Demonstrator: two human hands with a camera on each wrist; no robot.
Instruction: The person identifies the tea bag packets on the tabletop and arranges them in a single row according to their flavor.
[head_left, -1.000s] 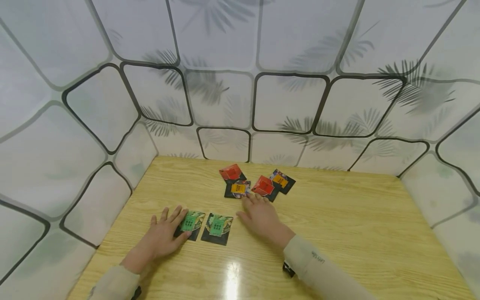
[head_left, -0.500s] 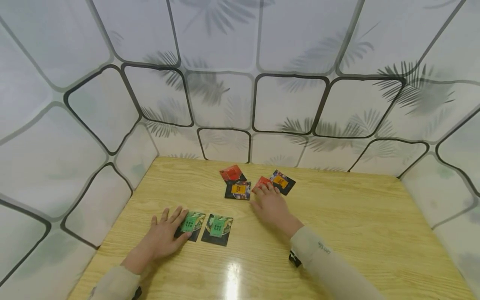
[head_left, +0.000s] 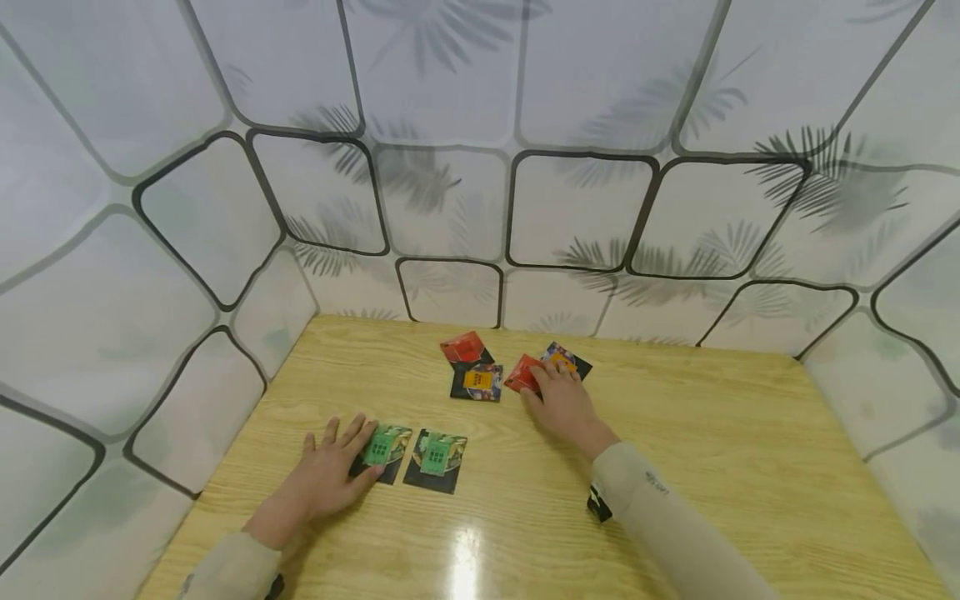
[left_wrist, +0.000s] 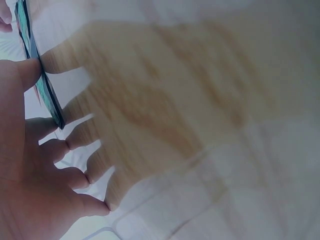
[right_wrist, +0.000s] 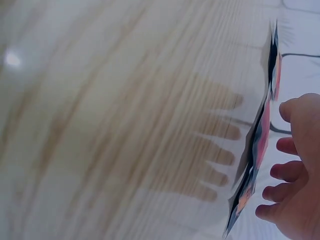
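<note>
Three patterned wall faces [head_left: 585,208], pale with dark rounded outlines and grey leaf prints, enclose a wood-grain table [head_left: 712,450]. Two light sleeves [head_left: 675,525] reach in from the near side. Left hand [head_left: 322,477]: fingers spread and nearly straight, some fingertips on the tabletop, thumb and index finger touching the left green packet [head_left: 388,450]. Right hand [head_left: 567,406]: fingers extended, slightly bent, gripping nothing; it hovers just above the right red packet [head_left: 522,372] and right orange-label packet [head_left: 574,358] (right wrist view shows a gap beneath the fingertips). The hand hides where those two meet. Right green packet [head_left: 435,460] lies just beside the left one, a narrow gap between. Farther back, left red packet [head_left: 462,347] and left orange-label packet [head_left: 478,381] meet; which is on top, cannot tell. Smallest: black object [head_left: 597,504] under the right sleeve, partly hidden.
</note>
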